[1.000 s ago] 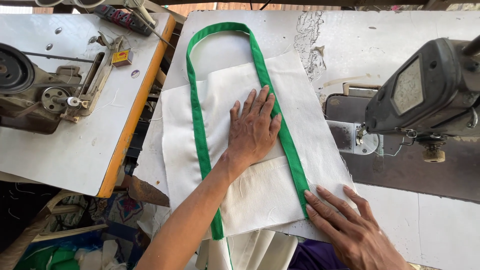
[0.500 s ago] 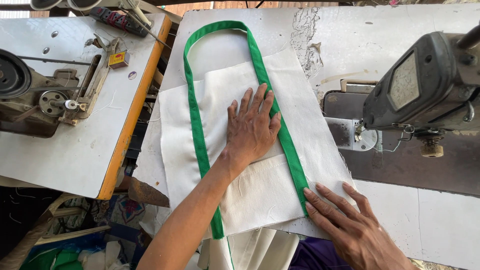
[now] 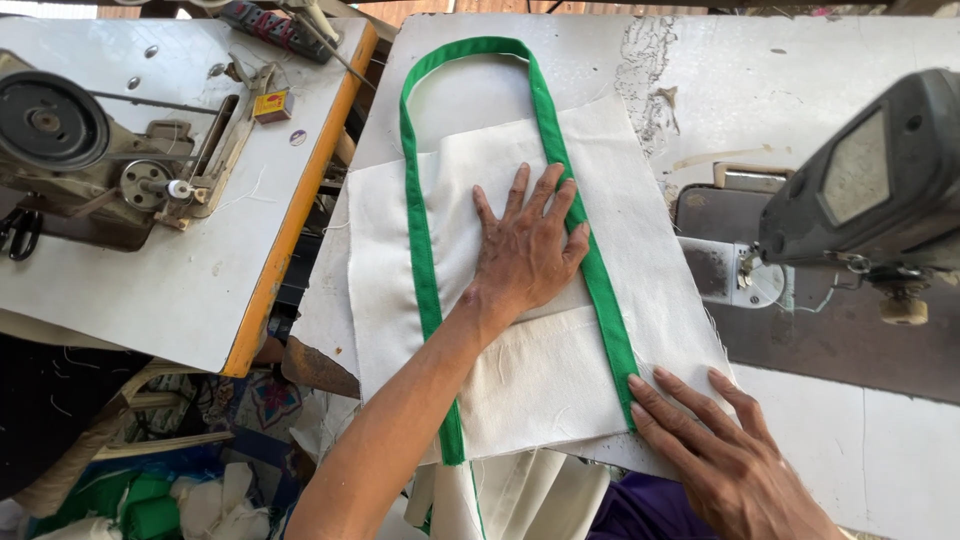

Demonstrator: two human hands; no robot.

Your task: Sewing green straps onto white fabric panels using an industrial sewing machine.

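On the cream fabric panel (image 3: 520,390), between the two runs of the green strap (image 3: 608,300), I see my left hand (image 3: 528,250) lying flat, fingers (image 3: 518,192) spread and pressing down, gripping nothing. The fingertips sit on the upper, lighter layer of cloth, and the little finger touches the inner edge of the strap's right run. My right hand (image 3: 720,455) is also flat and open, fingers fanned, resting on the panel's lower right corner, with the index fingertip just beside the strap's lower right end.

The panel lies on the white worktable (image 3: 780,70), its near edge hanging over toward me. The strap runs up both sides of it and loops past its far edge onto bare tabletop. To the right stands a dark sewing machine (image 3: 870,190), its needle area close to the panel's right edge. To the left, on a separate table with an orange edge (image 3: 290,230), sits another machine (image 3: 70,150).

The risk I judge here is slippage. Only flat pressure holds the layers, so an uneven push from either palm could slide the top layer or drag the strap off its line, leaving a crooked strap. The overhanging near edge could also pull the piece toward me if the pressure eases.
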